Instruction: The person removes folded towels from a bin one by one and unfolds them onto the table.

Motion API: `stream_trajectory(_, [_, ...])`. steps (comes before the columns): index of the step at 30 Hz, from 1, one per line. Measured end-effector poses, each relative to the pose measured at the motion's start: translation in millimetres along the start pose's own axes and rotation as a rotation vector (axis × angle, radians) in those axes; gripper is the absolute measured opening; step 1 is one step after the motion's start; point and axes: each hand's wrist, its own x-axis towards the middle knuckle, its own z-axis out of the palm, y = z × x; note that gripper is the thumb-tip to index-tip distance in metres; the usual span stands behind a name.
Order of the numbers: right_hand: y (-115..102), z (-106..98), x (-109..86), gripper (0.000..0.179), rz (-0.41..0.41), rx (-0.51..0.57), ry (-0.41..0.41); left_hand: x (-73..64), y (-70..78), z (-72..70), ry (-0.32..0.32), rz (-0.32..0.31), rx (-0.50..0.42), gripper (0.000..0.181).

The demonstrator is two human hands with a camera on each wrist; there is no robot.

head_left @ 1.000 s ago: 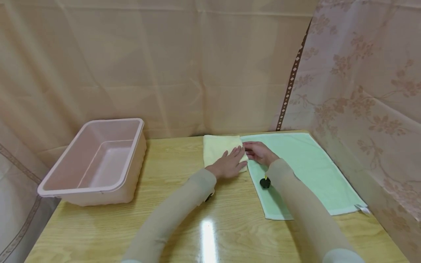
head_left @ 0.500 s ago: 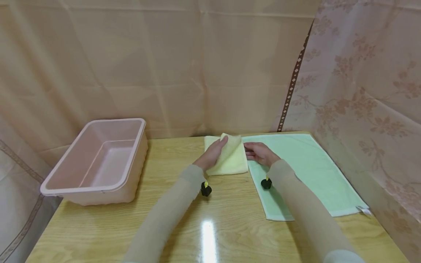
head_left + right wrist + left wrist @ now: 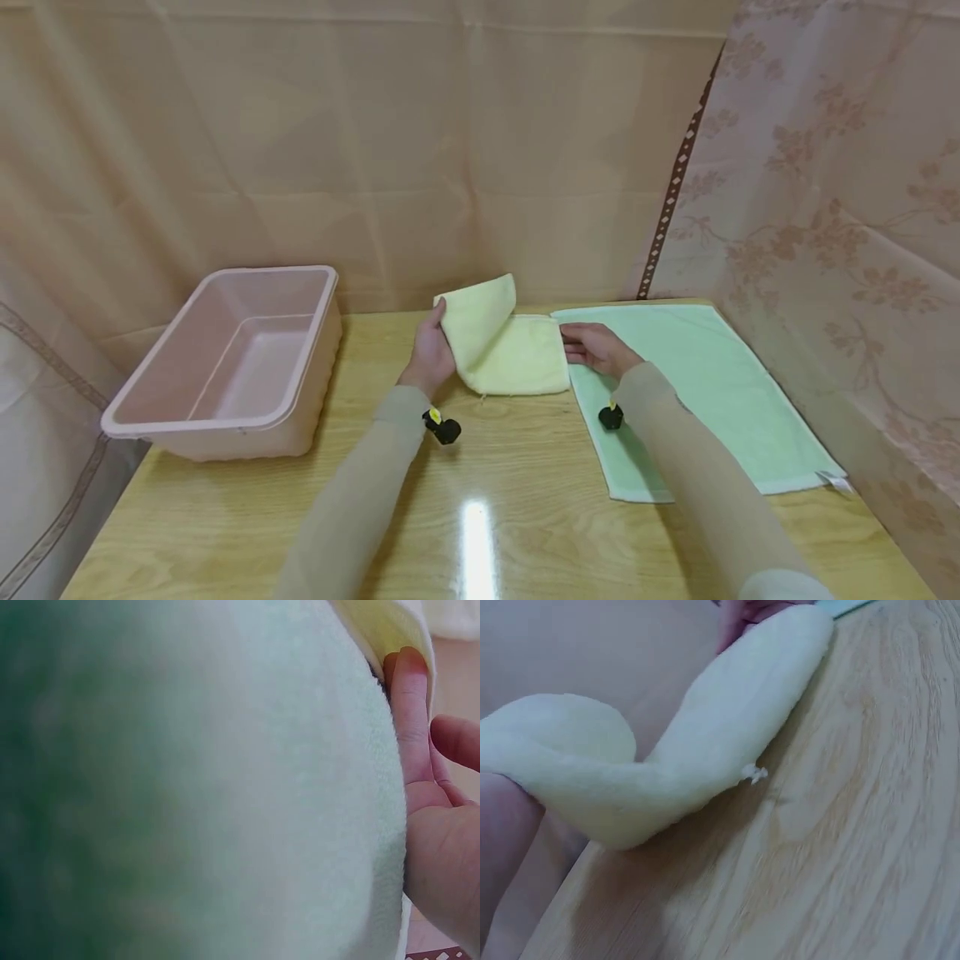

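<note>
A pale yellow towel (image 3: 525, 358) lies on the table, its left part lifted and folded back in a curve. My left hand (image 3: 431, 354) grips the lifted left edge, thumb on the near face. In the left wrist view the raised part of the yellow towel (image 3: 735, 712) bends up from the wood, and a small tuft of thread hangs from its edge. My right hand (image 3: 596, 348) is at the towel's right edge. The right wrist view shows the right fingers (image 3: 410, 712) fairly straight against the yellow fabric, with the thumb apart.
A mint green towel (image 3: 697, 383) lies spread on the table's right side, under the right forearm. At the left stands a pink plastic basin (image 3: 307, 367). Beige curtains (image 3: 375, 167) hang behind the wooden table (image 3: 525, 500).
My left hand went from lying flat on the yellow towel to gripping its upper layer, and has drawn it leftward and up. The right hand has stayed at the right edge.
</note>
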Motion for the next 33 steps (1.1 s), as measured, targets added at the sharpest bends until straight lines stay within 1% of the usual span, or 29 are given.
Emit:
stream_trajectory(1, [0,-1,-0.2,0.046,0.003,0.000,0.000,-3.2,3.2,-2.1,0.004,0.008,-0.021,0.043])
stream_trajectory(4, [2,-3,-0.7,0.045,0.021,0.007,0.003,-15.4,12.2,-9.1,0.046,0.034,-0.074,0.042])
stream_trajectory(8, [2,-5,-0.7,0.045,0.020,0.005,-0.006,-32.9,22.0,-19.5,0.098,0.046,-0.074,0.037])
stream_trajectory(10, [2,-6,-0.7,0.044,0.015,0.005,-0.005,-42.4,25.8,-24.6,0.121,0.048,-0.072,0.038])
stream_trajectory(12, [1,-7,-1.1,0.044,0.014,0.002,-0.005,-52.5,29.1,-31.0,0.139,0.040,-0.063,0.044])
stream_trajectory(16, [-1,-8,-3.0,0.044,0.020,-0.003,-0.007,-76.7,34.4,-44.4,0.213,0.024,-0.039,0.054])
stream_trajectory(18, [-2,-8,-3.8,0.045,0.022,-0.008,-0.013,-89.5,36.9,-50.5,0.252,0.019,-0.009,0.056])
stream_trajectory(21, [-2,-9,-4.6,0.044,0.022,-0.004,-0.026,-108.1,40.8,-56.6,0.285,0.018,0.058,0.061])
stream_trajectory(24, [-3,-10,-5.1,0.045,0.013,0.000,-0.052,-124.5,45.1,-59.7,0.287,0.001,0.136,0.066])
stream_trajectory(26, [-3,-10,-5.2,0.046,0.009,0.004,-0.060,-132.1,47.8,-61.5,0.269,-0.034,0.189,0.068])
stream_trajectory(30, [-2,-12,-3.9,0.046,0.002,0.007,-0.066,-143.5,53.9,-64.0,0.201,-0.143,0.246,0.068])
stream_trajectory(31, [-2,-12,-3.4,0.046,0.003,0.007,-0.067,-145.5,55.5,-65.0,0.182,-0.176,0.259,0.066])
stream_trajectory(33, [-1,-13,-2.4,0.047,0.005,0.009,-0.070,-148.4,58.4,-67.3,0.151,-0.235,0.263,0.055])
